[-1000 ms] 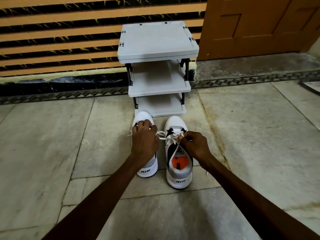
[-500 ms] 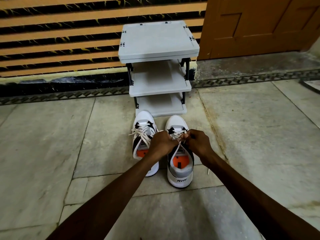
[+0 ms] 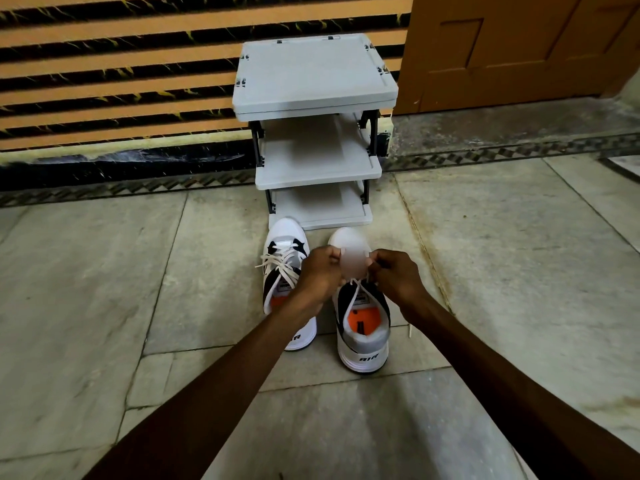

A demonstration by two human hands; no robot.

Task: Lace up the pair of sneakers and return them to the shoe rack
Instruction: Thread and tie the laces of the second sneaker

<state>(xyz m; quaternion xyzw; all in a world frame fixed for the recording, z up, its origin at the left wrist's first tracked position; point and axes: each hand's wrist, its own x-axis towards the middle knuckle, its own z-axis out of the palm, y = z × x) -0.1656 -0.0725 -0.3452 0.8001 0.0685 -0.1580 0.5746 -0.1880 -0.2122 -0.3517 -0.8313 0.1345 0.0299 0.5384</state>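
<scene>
the left hand's fingers (image 3: 330, 252) are curled and pinched on the lace (image 3: 356, 292) of the right sneaker (image 3: 363, 327), and the right hand's fingers (image 3: 379, 259) pinch the same lace from the other side. between the two pinches is a blurred patch, so how the lace runs there cannot be told. below it two white strands drop in a narrow v toward the tongue. the left hand (image 3: 320, 271) sits over the gap between the shoes, its wrist crossing the left sneaker (image 3: 284, 271); the right hand (image 3: 398, 275) hovers over the right shoe's outer edge. both forearms reach in from the bottom of the view.

the right sneaker stands on the floor (image 3: 519, 271), toe toward the rack (image 3: 313, 74), white with black panels, an orange insole and "air" on the heel. a lace tip lies on the floor just beside its right side. the left sneaker stands just beside it, toe almost touching the rack's bottom shelf, its laces crossed loosely over the tongue with ends sticking out to the left.

the rack is grey, three shelves, all bare, against a wall (image 3: 121, 74) of orange and black stripes. a brown door (image 3: 519, 46) is to the right.
</scene>
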